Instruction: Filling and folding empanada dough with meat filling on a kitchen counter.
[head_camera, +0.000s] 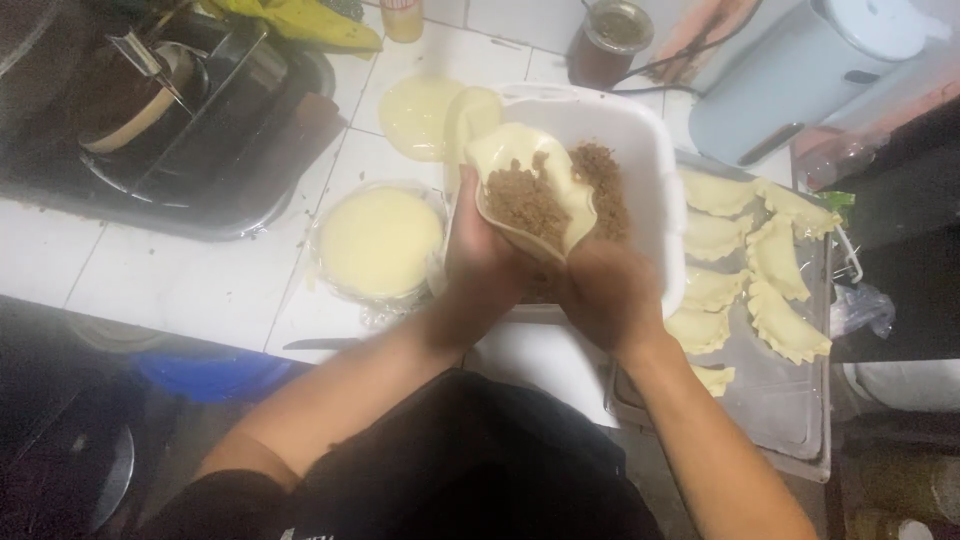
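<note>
Pale round dough disc (530, 190), heaped with brown minced filling, is resting unsealed in both hands over the white square plastic tub (655, 170); left hand (485, 255) and right hand (605, 290) fingers are curling closed around it. Several crimped pale pasties (780, 325) are lying finished on the clear-lined tray (790, 420); stacked yellow discs (380, 240) are waiting on the white tiled tabletop (180, 280).

white tiled counter (200, 285), dough stack (380, 240), tub (640, 140), tray (790, 410)
</note>
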